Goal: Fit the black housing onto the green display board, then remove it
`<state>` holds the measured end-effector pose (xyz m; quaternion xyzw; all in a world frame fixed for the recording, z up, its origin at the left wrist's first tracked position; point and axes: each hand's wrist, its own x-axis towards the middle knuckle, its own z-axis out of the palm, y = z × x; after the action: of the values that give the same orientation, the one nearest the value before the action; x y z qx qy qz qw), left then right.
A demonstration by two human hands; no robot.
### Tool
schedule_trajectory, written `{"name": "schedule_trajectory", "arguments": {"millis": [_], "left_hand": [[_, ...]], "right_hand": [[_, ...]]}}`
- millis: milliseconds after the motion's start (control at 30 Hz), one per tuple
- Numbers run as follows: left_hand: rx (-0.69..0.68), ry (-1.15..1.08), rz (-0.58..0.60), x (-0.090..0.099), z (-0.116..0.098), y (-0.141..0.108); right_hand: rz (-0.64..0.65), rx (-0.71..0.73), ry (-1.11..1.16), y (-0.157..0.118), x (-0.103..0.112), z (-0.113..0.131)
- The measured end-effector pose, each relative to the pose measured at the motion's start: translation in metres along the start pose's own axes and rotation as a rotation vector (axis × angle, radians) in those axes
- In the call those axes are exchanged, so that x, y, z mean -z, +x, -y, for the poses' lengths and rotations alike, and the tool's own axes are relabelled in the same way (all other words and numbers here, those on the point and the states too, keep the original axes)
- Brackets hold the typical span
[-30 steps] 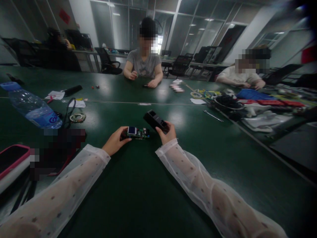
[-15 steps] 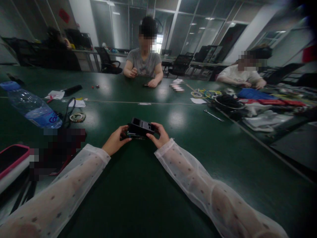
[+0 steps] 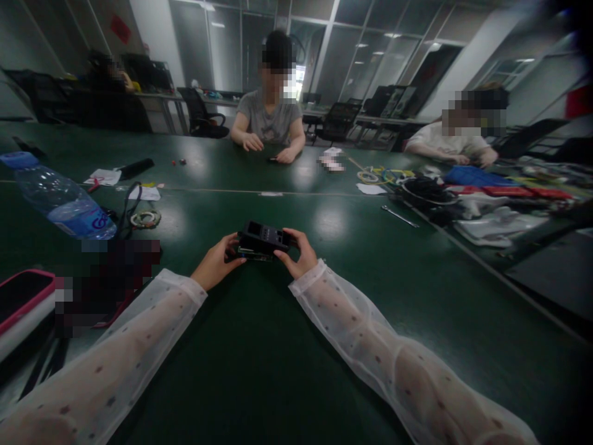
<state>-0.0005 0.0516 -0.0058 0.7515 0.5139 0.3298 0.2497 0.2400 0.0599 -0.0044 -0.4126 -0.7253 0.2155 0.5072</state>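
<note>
The black cover (image 3: 265,237) lies over the circuit board (image 3: 254,254) on the near part of the green worktop (image 3: 259,352), between the person's two hands. A thin strip of the board shows below the cover's near edge, so the two parts are not flush. The left hand (image 3: 218,261) is curled partly closed on the left end of the board, thumb on the near side and fingers behind (whether they also touch the cover, I cannot tell). The right hand (image 3: 300,252) grips the right end of the cover, thumb in front and fingers at the far side, opened only as wide as the part. Both arms wear sheer, spotted white sleeves (image 3: 160,321). To the left, a plastic bottle (image 3: 76,207) leans over the worktop; to the right lies a spanner (image 3: 399,216). Across the worktop sits a person in a grey shirt (image 3: 269,117), one hand flat near a small dark thing (image 3: 273,159)
</note>
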Motion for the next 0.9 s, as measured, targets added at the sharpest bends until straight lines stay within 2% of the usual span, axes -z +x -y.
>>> {"name": "schedule_trajectory", "arguments": {"millis": [600,733,900], "left_hand": [[-0.016,0.005,0.017,0.0009,0.0004,-0.0007],[-0.014,0.014,0.012,0.002,-0.0018,-0.0007],[0.0,0.015,0.022,0.0038,-0.0066,-0.001]], "right_hand": [[-0.057,-0.034,0.115,-0.0009,-0.0008,-0.001],[-0.015,-0.041,0.118,-0.0008,-0.0012,-0.0017],[0.082,0.033,0.073,-0.0001,-0.001,-0.0003]]}}
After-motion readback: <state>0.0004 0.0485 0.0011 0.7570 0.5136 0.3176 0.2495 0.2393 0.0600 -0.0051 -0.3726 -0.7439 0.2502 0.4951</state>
